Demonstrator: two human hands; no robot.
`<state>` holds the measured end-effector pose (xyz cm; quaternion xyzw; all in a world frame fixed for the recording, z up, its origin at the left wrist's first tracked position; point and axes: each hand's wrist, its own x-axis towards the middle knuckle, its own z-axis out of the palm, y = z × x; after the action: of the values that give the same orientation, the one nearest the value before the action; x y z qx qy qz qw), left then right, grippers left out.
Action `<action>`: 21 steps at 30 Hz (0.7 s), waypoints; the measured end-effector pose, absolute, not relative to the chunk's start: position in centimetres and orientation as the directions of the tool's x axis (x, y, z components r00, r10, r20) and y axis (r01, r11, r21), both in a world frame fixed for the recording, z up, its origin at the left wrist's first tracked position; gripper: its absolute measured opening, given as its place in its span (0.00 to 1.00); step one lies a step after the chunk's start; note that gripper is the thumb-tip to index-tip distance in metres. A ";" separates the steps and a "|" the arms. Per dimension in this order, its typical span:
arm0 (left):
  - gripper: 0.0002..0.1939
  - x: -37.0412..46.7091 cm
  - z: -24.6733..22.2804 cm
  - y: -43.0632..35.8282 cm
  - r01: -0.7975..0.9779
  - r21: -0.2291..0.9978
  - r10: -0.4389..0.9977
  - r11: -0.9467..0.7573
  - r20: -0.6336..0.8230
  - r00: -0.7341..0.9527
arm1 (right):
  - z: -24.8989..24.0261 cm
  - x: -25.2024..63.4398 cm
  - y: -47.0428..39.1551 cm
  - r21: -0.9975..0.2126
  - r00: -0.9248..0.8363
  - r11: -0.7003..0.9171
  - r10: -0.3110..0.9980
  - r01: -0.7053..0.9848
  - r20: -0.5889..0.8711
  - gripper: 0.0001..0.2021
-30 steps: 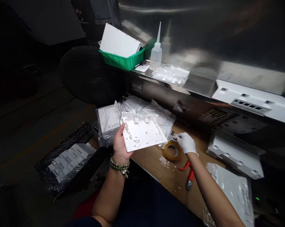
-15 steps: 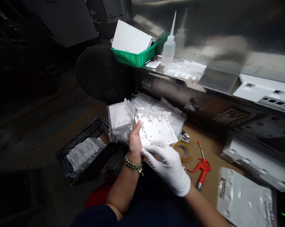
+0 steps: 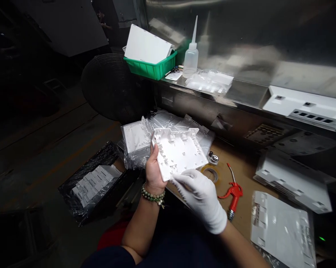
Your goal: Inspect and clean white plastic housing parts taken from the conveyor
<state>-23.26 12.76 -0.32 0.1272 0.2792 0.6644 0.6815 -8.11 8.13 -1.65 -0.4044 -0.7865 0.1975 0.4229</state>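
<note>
My left hand (image 3: 154,169), bare and with a beaded bracelet (image 3: 153,195) at the wrist, grips a white plastic housing (image 3: 181,150) by its left side, thumb on top. The housing's inner face, with clips, posts and a raised far wall, is turned up toward me. My right hand (image 3: 203,195), in a white glove, is closed at the near edge of the same housing; some of its fingertips are hidden. Behind the housing lie bagged white plastic parts (image 3: 136,136). A roll of yellow tape (image 3: 211,173) lies just right of it on the brown tabletop.
Right of my hands lies a red air blow gun (image 3: 235,193). White housings (image 3: 293,178) and a bagged panel (image 3: 281,227) are farther right. A steel shelf holds a green bin (image 3: 151,69) and a squeeze bottle (image 3: 190,61). A black crate (image 3: 64,188) stands at lower left, a fan (image 3: 112,89) behind.
The housing has tilted, showing its far wall more plainly. My right hand has slid slightly along its near edge, away from the left corner. The whole view has shifted a little.
</note>
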 end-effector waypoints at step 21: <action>0.31 -29.0 -2.0 11.9 -0.906 0.424 0.990 0.016 -0.135 -0.045 | -3.7 0.0 9.1 -0.610 -0.011 0.445 0.813 0.655 0.582 0.08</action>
<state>-29.00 11.85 -1.98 0.1034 0.2038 0.6936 0.6832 0.03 9.09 -3.68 -0.5199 -0.7062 0.0837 0.4733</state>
